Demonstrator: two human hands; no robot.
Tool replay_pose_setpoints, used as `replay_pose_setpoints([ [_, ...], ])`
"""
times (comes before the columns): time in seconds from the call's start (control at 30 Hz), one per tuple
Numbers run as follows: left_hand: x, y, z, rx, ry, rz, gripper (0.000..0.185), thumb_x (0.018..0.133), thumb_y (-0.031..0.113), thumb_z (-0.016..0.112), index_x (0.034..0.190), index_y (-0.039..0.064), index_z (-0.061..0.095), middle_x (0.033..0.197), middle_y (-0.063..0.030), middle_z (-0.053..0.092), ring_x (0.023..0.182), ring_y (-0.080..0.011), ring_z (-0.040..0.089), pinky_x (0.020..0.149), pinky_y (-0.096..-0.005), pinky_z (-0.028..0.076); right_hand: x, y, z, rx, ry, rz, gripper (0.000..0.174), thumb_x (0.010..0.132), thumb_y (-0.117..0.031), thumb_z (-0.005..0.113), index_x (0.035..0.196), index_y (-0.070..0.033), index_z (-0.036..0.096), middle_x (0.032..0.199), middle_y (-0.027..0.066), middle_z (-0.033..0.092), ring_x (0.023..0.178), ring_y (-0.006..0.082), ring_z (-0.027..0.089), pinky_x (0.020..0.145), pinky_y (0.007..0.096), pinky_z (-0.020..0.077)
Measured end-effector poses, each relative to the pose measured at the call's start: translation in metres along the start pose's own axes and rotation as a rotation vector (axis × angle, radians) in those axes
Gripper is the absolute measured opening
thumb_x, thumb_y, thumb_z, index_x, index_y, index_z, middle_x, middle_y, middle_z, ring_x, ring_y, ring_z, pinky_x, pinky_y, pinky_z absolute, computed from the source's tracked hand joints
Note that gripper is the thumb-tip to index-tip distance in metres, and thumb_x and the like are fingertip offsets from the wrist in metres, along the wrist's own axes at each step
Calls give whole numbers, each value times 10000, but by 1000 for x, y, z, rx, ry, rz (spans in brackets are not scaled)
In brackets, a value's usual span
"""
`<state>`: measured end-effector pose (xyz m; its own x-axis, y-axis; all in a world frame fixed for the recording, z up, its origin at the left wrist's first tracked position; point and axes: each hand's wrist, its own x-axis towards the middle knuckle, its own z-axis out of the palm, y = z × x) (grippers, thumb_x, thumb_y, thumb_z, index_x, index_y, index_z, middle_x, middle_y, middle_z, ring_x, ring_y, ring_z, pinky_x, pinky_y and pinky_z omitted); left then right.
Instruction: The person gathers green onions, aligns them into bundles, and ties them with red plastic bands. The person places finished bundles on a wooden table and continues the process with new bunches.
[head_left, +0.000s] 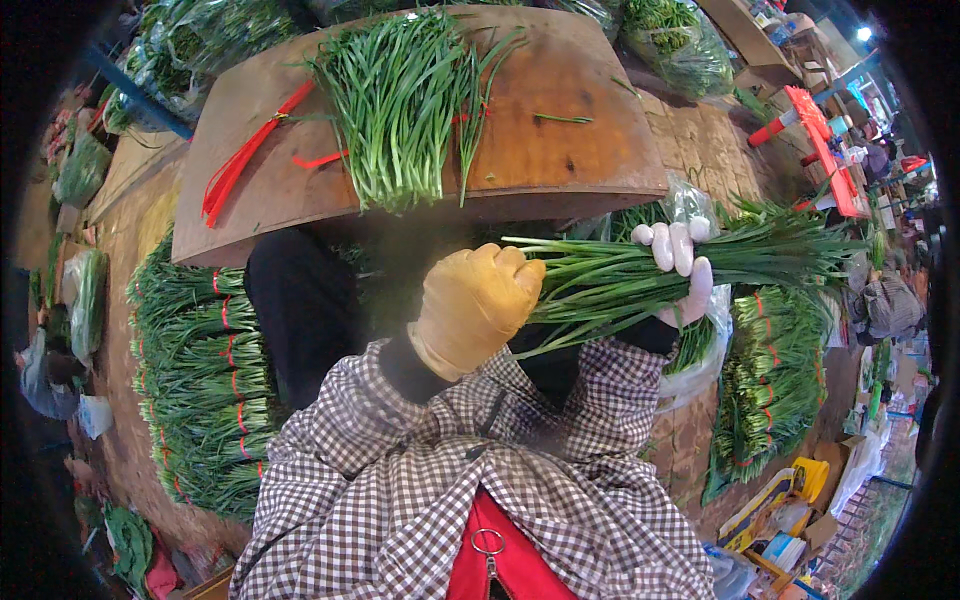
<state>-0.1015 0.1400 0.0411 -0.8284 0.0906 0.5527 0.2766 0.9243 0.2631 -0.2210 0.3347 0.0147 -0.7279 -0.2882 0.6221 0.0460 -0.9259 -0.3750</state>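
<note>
My right hand (679, 259), in a pale thin glove, grips a loose bunch of garlic chives (600, 277) around the middle, leaves pointing right. My left hand (476, 304) wears a yellow glove and is closed at the pale stem ends; the fingertips are hidden behind the fist. One stalk sticks out above its knuckles. Ahead, a wooden board (600, 150) carries a spread pile of garlic chives (397, 112), with a few stalks lying apart on its right. A bundle of red ties (259, 150) lies left of that pile.
Tied chive bundles with red bands stand stacked at left (202, 390) and at right (772, 375). A clear plastic bag (697, 375) with greens sits under my right hand. Bagged greens (675, 45) lie beyond the board. A red stool (817, 150) stands far right.
</note>
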Motion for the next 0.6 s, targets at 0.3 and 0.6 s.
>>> replay_pose_setpoints([
  [0.3, -11, -31, -4, -1010, -77, -333, 62, 935, 27, 645, 994, 19, 664, 933, -53, 642, 757, -133, 592, 692, -258, 497, -2, 0, -2, 125, 88, -65, 286, 1017, -202, 502, 1265, -62, 484, 885, -41, 506, 885, 140, 507, 1041, 403, 384],
  [0.6, -34, -55, -6, -372, 46, -208, 71, 892, 53, 674, 962, 61, 662, 868, -106, 642, 778, -279, 656, 651, -328, 521, -1, -9, -3, 131, 145, -97, 246, 1014, -185, 519, 1227, -63, 500, 840, -46, 511, 828, 125, 512, 984, 378, 403],
])
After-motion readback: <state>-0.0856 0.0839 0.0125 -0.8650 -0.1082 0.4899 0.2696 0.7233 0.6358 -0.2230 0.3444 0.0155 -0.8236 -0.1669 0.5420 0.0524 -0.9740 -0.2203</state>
